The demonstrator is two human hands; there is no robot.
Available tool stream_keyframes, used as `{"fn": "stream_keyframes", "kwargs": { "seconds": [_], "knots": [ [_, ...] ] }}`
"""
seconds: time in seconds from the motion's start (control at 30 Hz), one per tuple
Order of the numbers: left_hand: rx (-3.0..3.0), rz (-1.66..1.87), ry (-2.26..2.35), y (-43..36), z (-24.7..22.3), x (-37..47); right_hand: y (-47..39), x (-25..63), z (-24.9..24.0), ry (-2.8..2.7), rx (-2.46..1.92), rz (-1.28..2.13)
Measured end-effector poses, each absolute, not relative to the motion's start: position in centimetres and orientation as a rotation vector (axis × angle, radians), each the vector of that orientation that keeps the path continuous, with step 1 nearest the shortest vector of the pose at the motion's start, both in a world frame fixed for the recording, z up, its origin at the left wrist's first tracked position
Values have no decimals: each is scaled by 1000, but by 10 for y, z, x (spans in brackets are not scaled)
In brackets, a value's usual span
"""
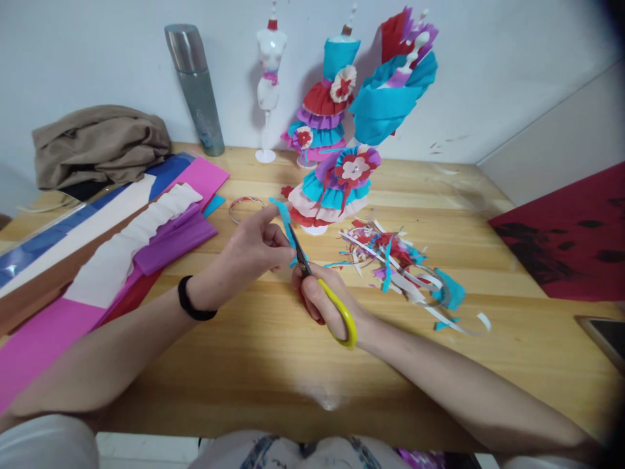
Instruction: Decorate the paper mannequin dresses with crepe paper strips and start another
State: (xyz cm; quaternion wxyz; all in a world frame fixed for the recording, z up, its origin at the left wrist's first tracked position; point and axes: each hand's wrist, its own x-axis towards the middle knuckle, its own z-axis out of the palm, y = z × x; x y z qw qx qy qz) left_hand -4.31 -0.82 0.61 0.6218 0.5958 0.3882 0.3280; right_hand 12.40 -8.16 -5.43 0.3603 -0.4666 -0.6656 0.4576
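Note:
A thin blue paper strip (284,212) is pinched in my left hand (256,244), which wears a black band at the wrist. My right hand (327,296) is closed round yellow-handled scissors (344,312). Their dark blades point up and left and lie against the strip, close to my left fingertips. Just behind my hands stands a doll form in a ruffled paper dress (336,185) with a flower on its front. Right of the hands, a heap of paper scraps (390,254) in red, white and blue lies on the wooden table (244,365).
Coloured paper sheets (97,280) and a brown cloth (102,143) lie at the left. A bottle (195,91), a bare white form (270,65) and another dressed form (336,104) stand by the wall. A tape roll (247,210) lies behind my left hand.

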Motion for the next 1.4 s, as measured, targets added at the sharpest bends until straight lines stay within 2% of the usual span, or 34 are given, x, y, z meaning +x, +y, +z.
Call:
{"fn": "stream_keyframes", "kwargs": {
  "seconds": [0.27, 0.53, 1.4],
  "knots": [
    [1372, 732, 906, -6, 9, -45, -80, 124, -54, -1726, -1255, 1149],
    [1302, 882, 922, -7, 8, -44, -81, 123, -59, -1729, -1248, 1112],
    [1368, 789, 935, -8, 9, -45, -83, 125, -52, -1676, -1153, 1257]
  ]
}}
